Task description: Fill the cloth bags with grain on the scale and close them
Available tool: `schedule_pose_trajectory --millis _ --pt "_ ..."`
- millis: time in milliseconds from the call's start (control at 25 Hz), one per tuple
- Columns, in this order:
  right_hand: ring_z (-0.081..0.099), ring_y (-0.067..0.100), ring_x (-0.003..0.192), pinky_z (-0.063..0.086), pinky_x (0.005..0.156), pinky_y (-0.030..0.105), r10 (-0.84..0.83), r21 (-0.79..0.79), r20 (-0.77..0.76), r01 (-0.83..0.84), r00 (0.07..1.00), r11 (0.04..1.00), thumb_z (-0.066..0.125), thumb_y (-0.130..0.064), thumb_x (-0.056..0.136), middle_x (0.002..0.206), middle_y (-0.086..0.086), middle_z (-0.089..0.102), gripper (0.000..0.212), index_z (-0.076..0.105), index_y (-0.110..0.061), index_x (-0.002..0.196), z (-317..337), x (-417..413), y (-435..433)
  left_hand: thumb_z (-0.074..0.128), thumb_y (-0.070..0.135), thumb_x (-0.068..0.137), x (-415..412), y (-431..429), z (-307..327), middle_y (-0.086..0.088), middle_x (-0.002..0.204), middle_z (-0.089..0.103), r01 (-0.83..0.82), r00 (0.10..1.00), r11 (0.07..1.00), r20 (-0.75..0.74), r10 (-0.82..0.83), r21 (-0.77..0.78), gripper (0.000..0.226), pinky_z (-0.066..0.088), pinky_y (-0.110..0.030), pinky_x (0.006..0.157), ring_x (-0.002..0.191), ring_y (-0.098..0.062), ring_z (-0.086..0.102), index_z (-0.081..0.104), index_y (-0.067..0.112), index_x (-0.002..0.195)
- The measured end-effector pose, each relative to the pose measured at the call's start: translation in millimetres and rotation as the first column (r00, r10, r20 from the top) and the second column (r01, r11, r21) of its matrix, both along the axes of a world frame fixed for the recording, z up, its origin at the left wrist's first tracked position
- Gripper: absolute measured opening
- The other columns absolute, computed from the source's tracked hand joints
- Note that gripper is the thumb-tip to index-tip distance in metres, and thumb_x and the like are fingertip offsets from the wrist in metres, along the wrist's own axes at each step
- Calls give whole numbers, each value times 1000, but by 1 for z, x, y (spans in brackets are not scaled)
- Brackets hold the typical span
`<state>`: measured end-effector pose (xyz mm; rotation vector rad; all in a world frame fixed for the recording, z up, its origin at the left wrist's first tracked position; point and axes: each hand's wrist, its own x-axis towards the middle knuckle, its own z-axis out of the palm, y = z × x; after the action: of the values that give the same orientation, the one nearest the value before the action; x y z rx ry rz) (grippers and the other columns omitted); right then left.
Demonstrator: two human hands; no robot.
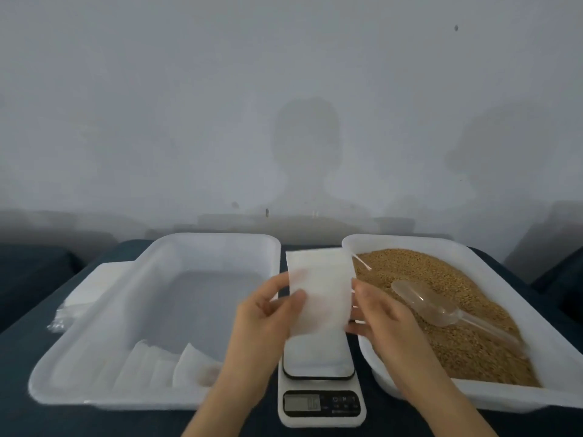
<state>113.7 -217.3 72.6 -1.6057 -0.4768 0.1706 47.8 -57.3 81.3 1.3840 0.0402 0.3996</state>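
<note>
Plain grey wall, marked only by shadows, backs a dark blue counter [28, 357]. Three items stand on it in a row: left tray [126, 403], scale [320, 402] in the middle, right tray [410, 240].

**Position of the work item.** The cloth bag [318, 285] is held in the air above the scale platform, between the two trays and clear of both. Its long axis runs upright, leaning slightly to the left at the top. A thin drawstring [362, 264] trails from the upper right corner over the grain, so the mouth is judged to be at the top edge.

**Hands.** The left hand [262, 313] pinches the bag's left edge, thumb on the front face and fingers [279, 281] behind. The right hand [385, 313] grips the right edge in the same manner. The bag lies directly between the hands. The right hand is the nearer to the scoop and grain.

**Containers.**
- Left tray: a few flat spare bags [164, 367] at the near end.
- Right tray: grain [448, 279] heaped across it, with a clear plastic scoop [424, 303] lying on top, handle toward the near right.
- A stack of pale flat items [80, 291] sits just beyond the left tray's left rim; its nature cannot be told.

**Coming move (judgement).** The bag appears empty. The mouth must be opened and the bag set on the platform directly below.
</note>
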Motion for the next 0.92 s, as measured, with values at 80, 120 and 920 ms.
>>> schedule_pose_trajectory --millis 80,120,920 --pt "68 18 94 54 82 38 93 40 -68 -90 993 995 54 -49 83 100 0 72 32 71 -28 102 -1 -12 8 59 10 91 -15 -8 -10 -12 91 75 8 998 999 -60 -11 -52 26 58 -29 72 86 -24 72 73 29 101" --pt "68 17 91 55 80 37 65 10 -38 -64 997 998 58 -45 83 97 -1 72 26 72 -29 98 -3 -16 9 60 11 91 -19 -11 -15 -12 90 75 8 995 997 -96 -15 -74 23 58 -29 70 86 -25 72 74 26 100" --pt "44 -3 99 38 91 25 -30 -533 494 330 869 779 64 -25 87 105 -19 46 22 48 -38 96 -15 -14 -10 73 17 82 -16 -17 -45 4 75 74 38 905 980 -422 49 197 6 60 -30 70 72 -14 71 76 20 77"
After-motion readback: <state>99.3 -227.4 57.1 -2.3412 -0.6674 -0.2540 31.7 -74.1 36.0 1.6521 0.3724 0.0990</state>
